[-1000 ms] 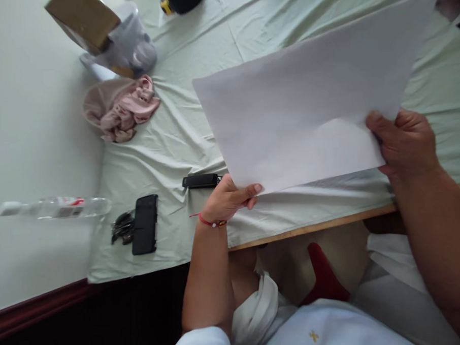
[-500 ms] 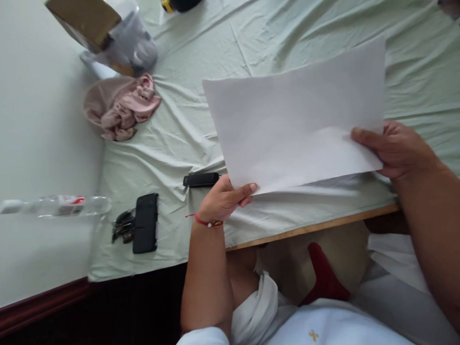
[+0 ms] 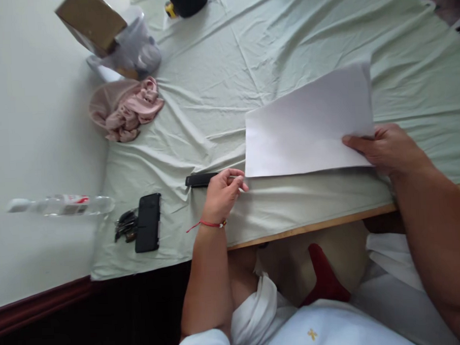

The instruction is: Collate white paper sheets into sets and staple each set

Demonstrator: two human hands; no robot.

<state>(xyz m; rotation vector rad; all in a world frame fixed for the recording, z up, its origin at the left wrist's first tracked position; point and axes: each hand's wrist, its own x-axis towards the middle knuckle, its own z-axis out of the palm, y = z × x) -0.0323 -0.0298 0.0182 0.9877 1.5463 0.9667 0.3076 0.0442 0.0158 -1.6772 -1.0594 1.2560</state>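
The fingers (image 3: 351, 142) of the right hand (image 3: 389, 147) are pressed together on the right end of a white sheet of paper (image 3: 308, 126), thumb on top, so they pinch its lower right corner. The fingers (image 3: 235, 175) of the left hand (image 3: 221, 193) are loosely curled and a little spread; they hold nothing. Their tips are just beside the lower left corner of the sheet, and I cannot tell if they touch it. A red string bracelet (image 3: 207, 224) is around the left wrist.

The sheet is plain and blank, with no print visible. It is smooth, and its far right corner stands a little up from the cloth. It lies near the near edge of the surface (image 3: 316, 224), on a pale green cloth (image 3: 292, 32) full of wrinkles.

Between the sheet and the near edge there is a narrow strip of bare cloth. Beyond the sheet, toward the far edge, the cloth is open and wide.

A small black device (image 3: 200, 180) lies just left of the left fingers. Further left, near the left edge of the cloth, lie a black phone (image 3: 148, 229) and dark keys (image 3: 124, 225). A pink cloth bundle (image 3: 126, 110) and a brown box (image 3: 92, 21) are toward the far left corner. A clear plastic bottle (image 3: 59, 205) is seen at the left, beyond the cloth.
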